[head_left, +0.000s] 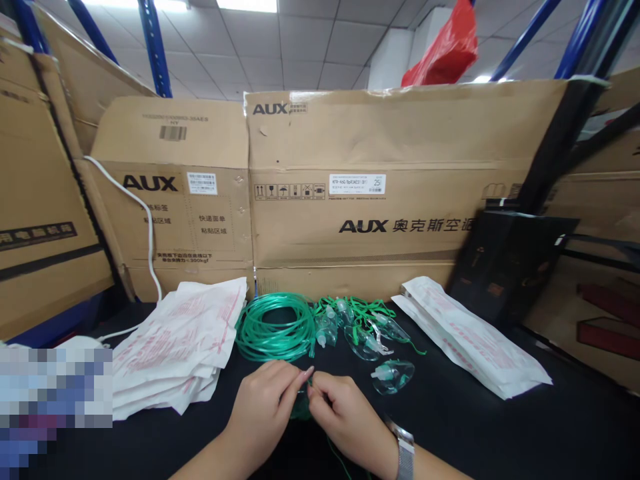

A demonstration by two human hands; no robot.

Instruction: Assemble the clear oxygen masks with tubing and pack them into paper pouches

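My left hand [267, 400] and my right hand [345, 407] meet at the front middle of the table, fingertips pinched close together. Between them is a clear green oxygen mask [301, 408], mostly hidden by the fingers. A bit of green elastic cord [311, 382] shows at my right fingertips, and a loose length hangs below that hand. Just beyond my right hand lies a single oxygen mask [393, 377]. Farther back, several more masks [367, 341] are heaped with green cords. A coil of green tubing [276, 327] lies behind my left hand.
White printed packets [183, 347] are stacked at left, with more packets [475, 340] at right. Large cardboard boxes [400, 147] wall off the back. A black box [505, 267] stands at the back right. A white cable [150, 227] hangs down at left.
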